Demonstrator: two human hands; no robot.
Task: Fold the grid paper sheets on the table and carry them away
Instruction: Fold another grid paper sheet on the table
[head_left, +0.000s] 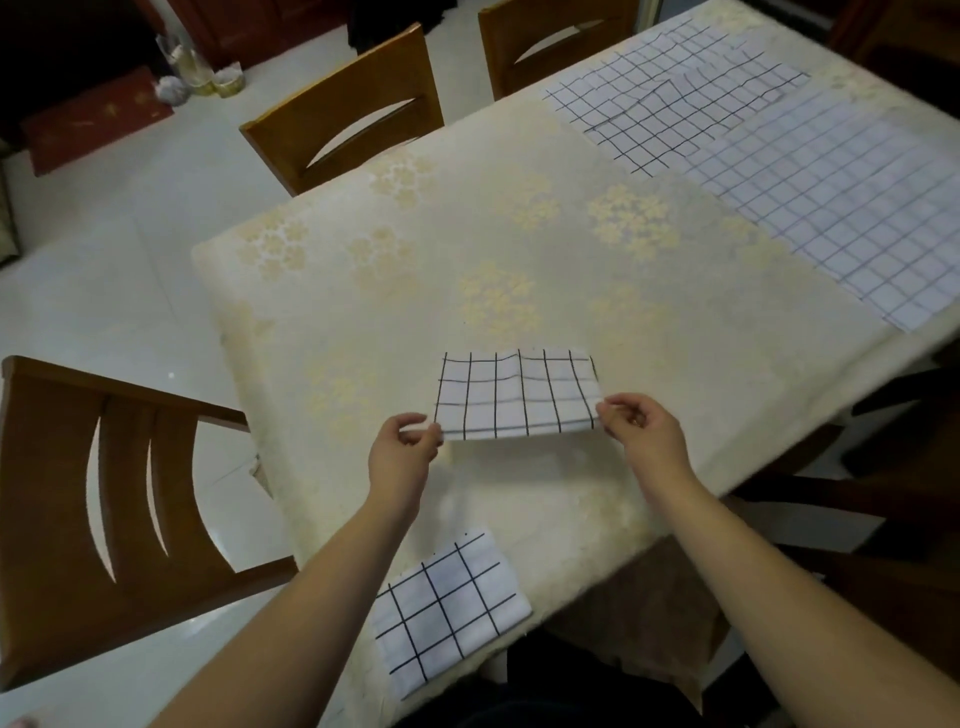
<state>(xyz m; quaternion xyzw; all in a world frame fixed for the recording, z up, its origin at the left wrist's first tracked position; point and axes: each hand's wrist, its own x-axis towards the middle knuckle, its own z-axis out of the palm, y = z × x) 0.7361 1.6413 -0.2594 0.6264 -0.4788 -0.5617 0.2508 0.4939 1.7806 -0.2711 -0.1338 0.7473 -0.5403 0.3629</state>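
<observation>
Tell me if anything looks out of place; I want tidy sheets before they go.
The dark-grid sheets at the far end lie skewed and overlapping, their lines wavy as if rumpled. The folded sheet at the near table edge juts past it. The left hand and right hand pinch a mid-fold sheet; nothing looks torn.

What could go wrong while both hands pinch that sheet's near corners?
The black-gridded white paper sheet, pinched only at its corners by the left hand and right hand, may fold askew. The folded grid sheet overhangs the cream floral tablecloth's edge; a forearm could knock it off.
</observation>
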